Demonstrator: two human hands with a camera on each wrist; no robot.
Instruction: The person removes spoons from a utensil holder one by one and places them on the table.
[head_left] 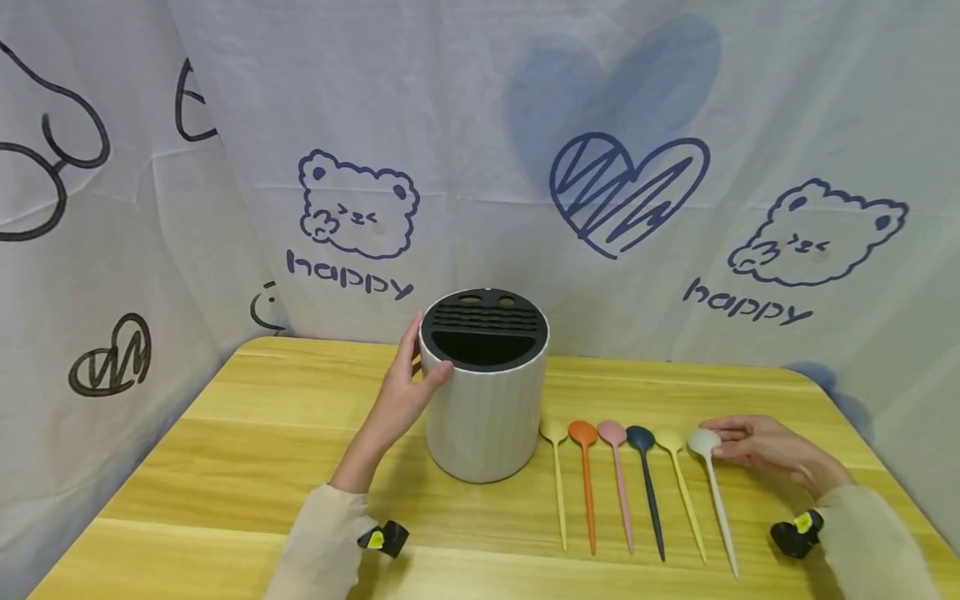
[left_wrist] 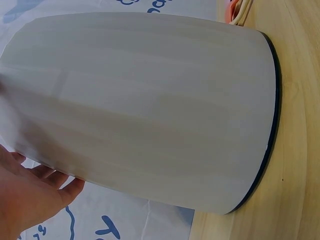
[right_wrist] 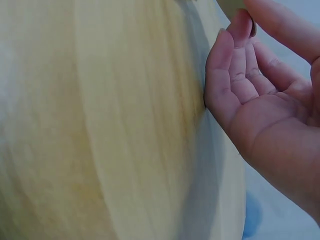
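A white cylindrical utensil holder with a black slotted lid stands upright on the table. My left hand holds its upper left side, thumb at the rim and fingers round the far side. In the left wrist view the holder's pale wall fills most of the picture, with the left fingers along its edge. At the right end of a row of spoons, my right hand pinches the bowl of a white spoon between thumb and fingers. The right wrist view shows those fingers curled, the spoon out of sight.
Left of the white spoon lie a yellow spoon, a dark blue spoon, a pink spoon, an orange spoon and another yellow spoon beside the holder. A printed white cloth hangs behind the wooden table.
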